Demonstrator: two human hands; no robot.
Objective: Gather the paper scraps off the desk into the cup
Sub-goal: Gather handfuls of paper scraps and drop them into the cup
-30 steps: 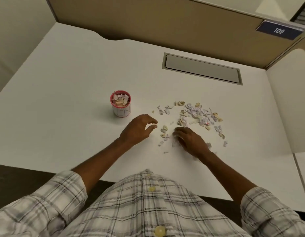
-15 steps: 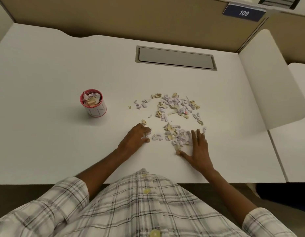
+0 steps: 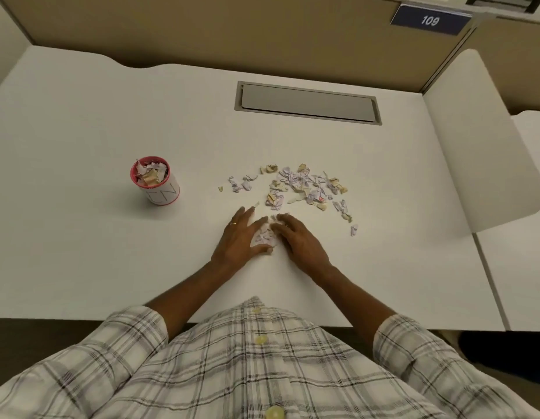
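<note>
A white cup with a pink rim stands left of centre on the white desk, holding paper scraps. Loose white, lilac and tan paper scraps lie scattered right of the cup. My left hand and my right hand rest on the desk side by side, fingers spread. Between them they press a small heap of scraps. Both hands sit well right of the cup and just below the main scatter.
A grey cable hatch is set into the desk at the back. A tan partition with a sign reading 109 closes the far side. A white side panel stands at the right.
My two hands have slid toward each other, sweeping the nearer scraps into a small heap between them. The camera has shifted slightly.
</note>
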